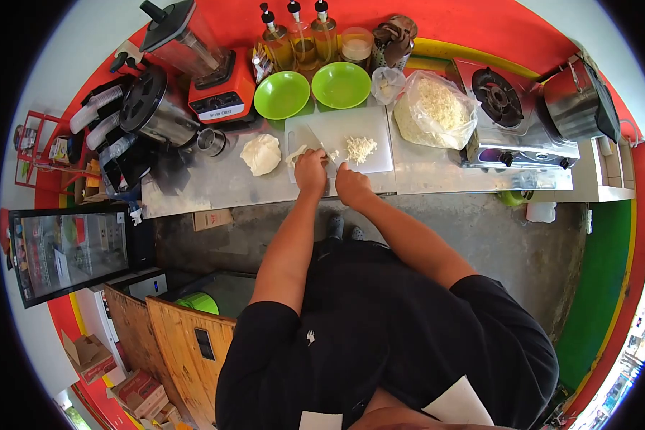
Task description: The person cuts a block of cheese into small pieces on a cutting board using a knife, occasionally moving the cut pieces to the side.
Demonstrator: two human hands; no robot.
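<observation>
A white cutting board (380,129) lies on the metal counter in front of me. My right hand (352,183) is closed round the handle of a knife (324,145), whose blade points up and left across the board. My left hand (310,173) has its fingers curled over pale cabbage pieces (294,155) beside the blade; the fingertips are partly hidden. To the right of the blade sits a small heap of chopped cabbage (361,148). A larger pale piece of cabbage (261,154) rests on the counter, left of the board.
Two green bowls (282,95) stand behind the board, with oil bottles (303,44) behind them. A red-based blender (221,100) and a steel pot (166,118) are left. On the right are a bag of shredded cabbage (435,107), a gas stove (512,129) and a tall pot (575,100).
</observation>
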